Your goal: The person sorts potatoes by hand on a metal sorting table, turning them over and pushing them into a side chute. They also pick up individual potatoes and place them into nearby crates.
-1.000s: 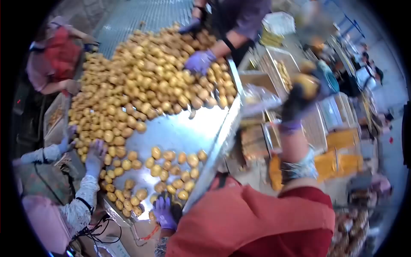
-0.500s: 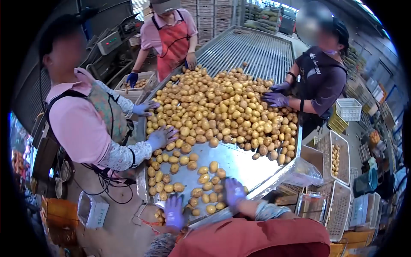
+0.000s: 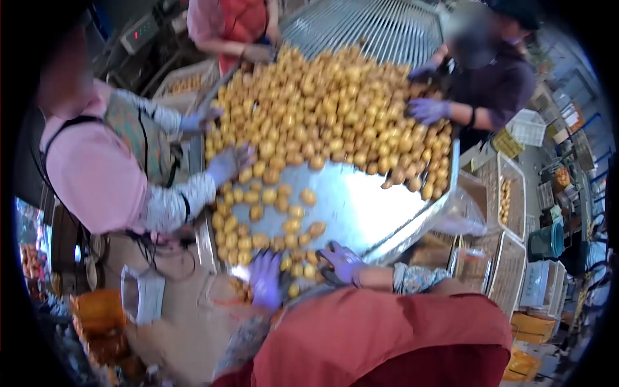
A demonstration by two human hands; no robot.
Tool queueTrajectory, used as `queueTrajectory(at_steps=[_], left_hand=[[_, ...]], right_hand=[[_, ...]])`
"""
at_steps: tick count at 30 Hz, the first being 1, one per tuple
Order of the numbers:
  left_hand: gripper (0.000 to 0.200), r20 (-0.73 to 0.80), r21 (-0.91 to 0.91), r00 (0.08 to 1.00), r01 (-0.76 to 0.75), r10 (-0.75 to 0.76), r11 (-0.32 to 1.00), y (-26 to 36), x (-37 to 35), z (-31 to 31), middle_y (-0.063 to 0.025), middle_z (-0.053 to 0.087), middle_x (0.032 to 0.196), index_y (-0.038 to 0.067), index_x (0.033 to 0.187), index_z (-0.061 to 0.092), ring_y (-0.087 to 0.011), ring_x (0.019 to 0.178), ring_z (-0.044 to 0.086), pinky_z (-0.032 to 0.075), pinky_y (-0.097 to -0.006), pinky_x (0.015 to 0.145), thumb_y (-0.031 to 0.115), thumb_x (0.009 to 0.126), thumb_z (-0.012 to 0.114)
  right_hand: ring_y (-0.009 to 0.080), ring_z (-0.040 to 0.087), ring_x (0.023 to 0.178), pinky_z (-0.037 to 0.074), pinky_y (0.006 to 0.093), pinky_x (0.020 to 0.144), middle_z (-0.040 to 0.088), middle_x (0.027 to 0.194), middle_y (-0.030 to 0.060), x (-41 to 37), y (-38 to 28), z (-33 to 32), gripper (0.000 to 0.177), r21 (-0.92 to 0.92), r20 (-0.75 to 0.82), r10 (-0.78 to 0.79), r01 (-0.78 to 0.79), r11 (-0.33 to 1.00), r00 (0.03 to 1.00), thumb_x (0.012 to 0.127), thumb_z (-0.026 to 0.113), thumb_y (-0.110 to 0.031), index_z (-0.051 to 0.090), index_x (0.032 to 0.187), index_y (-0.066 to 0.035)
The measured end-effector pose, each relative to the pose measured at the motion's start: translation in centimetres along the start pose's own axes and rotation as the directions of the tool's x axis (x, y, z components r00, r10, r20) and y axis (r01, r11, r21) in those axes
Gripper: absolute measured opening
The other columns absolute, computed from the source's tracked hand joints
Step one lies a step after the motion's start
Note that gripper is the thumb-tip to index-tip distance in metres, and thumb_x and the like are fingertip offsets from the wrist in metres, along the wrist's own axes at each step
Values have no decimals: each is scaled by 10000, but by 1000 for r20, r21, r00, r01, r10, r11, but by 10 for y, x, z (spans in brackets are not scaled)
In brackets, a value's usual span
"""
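Both my hands wear purple gloves at the near end of a metal sorting table (image 3: 342, 197). My left hand (image 3: 265, 277) lies with its fingers stretched out, touching the front edge of a loose group of potatoes (image 3: 244, 242). To its right, my right hand (image 3: 343, 263) is open with fingers spread, next to several potatoes between the two hands. It grasps none that I can see. A large heap of yellow-brown potatoes (image 3: 329, 109) covers the middle of the table. The picture is somewhat blurred.
At the left stands a person in pink (image 3: 93, 171), gloved hands at the heap. Another in a red apron (image 3: 242, 22) works at the back left, a third in dark clothing (image 3: 493, 84) at the right. Plastic crates (image 3: 509, 200) stand on the right; a white box (image 3: 142, 293) sits on the floor.
My right hand has come nearer to my left, and the potatoes between them sit closer to the table's near edge. The view has tilted down. The pink-clad person's hands remain at the heap.
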State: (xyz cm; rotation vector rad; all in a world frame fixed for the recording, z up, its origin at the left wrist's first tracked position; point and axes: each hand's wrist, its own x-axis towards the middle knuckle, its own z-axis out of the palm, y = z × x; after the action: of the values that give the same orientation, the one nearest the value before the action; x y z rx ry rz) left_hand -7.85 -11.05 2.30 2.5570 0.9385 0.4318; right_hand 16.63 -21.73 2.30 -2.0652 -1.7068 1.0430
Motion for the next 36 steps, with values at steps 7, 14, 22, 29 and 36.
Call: queueTrajectory(at_steps=[7,14,22,29,36], left_hand=[[506,402,125,910,-165,102,978,-19,-15,21,-105,493,1409,134,1340,543,-378,1306,420,265,-557,1110,200,839,569],[498,-1,128,997,73,-74,989,-46,-3,-23,-197,520,1322,74,1290,550,-448,1226,452,319,-585,1029,217,822,639],[555,275,48,960,-75,59,996,21,86,54,-89,488,1408,142,1332,552,-390,1334,378,291,-550,1091,386,843,649],[444,318,7,942,-118,110,993,-20,-11,21,-49,544,1331,218,1293,578,-336,1234,491,379,-529,1035,165,853,552],[598,-182,-30,930,318,-318,948,-60,18,-35,-257,480,1353,-15,1306,495,-482,1239,432,326,-564,1052,237,808,710]], right_hand=[[357,560,1144,443,427,998,582,1244,175,76,93,-30,408,-192,-353,-514,477,857,782,902,494,-138,550,1297,-55],[443,329,1365,329,498,1099,361,1470,272,119,157,-199,787,-236,-747,204,-540,808,632,816,652,-582,454,1425,-124],[445,497,1177,363,517,1036,514,1320,256,70,82,-80,516,-386,-329,-101,-36,922,939,801,623,-274,595,1291,-117],[397,481,1255,345,534,1067,521,1354,180,179,40,-158,523,-464,-564,-320,28,885,761,880,602,-362,541,1344,-129],[398,354,1376,321,497,1095,376,1498,167,199,21,-61,548,-646,-186,-277,96,758,943,895,527,-215,441,1430,-131]])
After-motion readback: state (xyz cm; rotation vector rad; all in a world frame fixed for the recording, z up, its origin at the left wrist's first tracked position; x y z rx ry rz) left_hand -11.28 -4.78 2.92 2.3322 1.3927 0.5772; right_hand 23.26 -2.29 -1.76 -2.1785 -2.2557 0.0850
